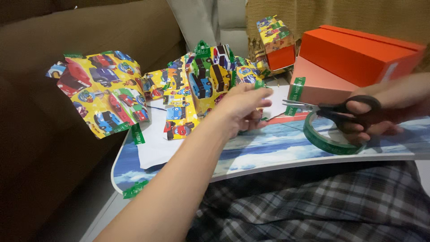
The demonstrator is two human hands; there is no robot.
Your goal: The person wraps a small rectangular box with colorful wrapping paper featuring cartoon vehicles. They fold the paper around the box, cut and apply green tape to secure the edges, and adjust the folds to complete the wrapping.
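On a lap tray, the left hand pinches a strip of green tape, apparently. The right hand grips black scissors above the tape roll. An orange box sits behind the roll.

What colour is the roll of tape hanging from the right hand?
Green: the tape roll hangs below the right hand, which holds black scissors. Head view shows it.
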